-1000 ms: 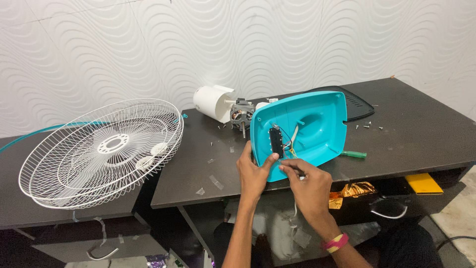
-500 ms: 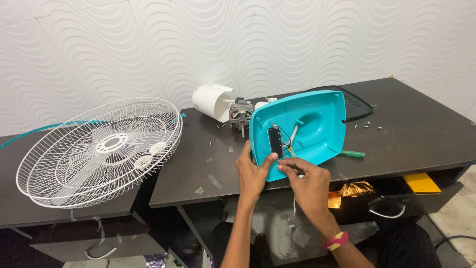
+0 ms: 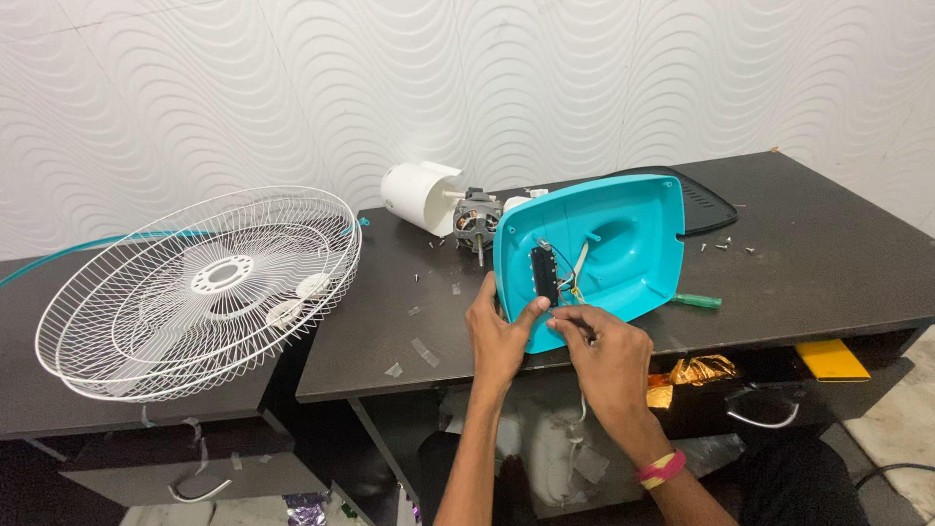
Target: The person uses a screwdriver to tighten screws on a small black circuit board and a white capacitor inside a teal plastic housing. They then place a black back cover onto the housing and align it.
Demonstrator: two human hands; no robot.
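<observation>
Left hand: clasping edge of teal fan base. Right hand: pinching, apparently, a wire just beside it. Green screwdriver: right of both.

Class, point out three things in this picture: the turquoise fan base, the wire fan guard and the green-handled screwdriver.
Fan base [image 3: 628, 248], head view, on its inner floor.
Fan guard [image 3: 222, 275], head view, on its white centre ring.
Screwdriver [image 3: 699, 301], head view, on its green handle.
</observation>
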